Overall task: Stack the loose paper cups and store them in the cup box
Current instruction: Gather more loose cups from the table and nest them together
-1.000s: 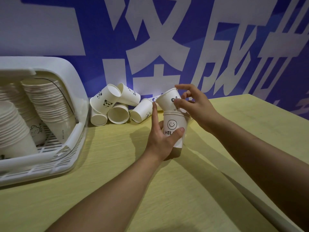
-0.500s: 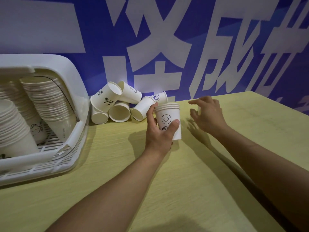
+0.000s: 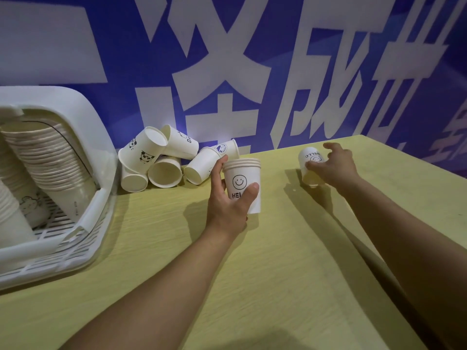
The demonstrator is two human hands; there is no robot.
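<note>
Head view: the left hand (image 3: 228, 205) grips a short stack (image 3: 242, 184) of nested cups standing upright on the table (image 3: 252, 286), thumb curled across the front below the smiley print, fingers wrapped round the far side up to the rims. To the right, well apart from the stack, the right hand (image 3: 333, 164) holds a single cup (image 3: 310, 162) turned bottom-up, its mouth toward the table; the fingers curl over its right side, the thumb low on the front, and whether the cup touches the table cannot be told. Behind the stack, against the blue wall (image 3: 126, 34) with large white characters, a pile of loose cups (image 3: 164, 160) lies on its side, some with panda prints, mouths mostly facing the camera. At the left edge the white slatted box (image 3: 83, 231) lies tipped with its opening toward the camera, with long rows of nested cups (image 3: 48, 160) leaning inside it.
</note>
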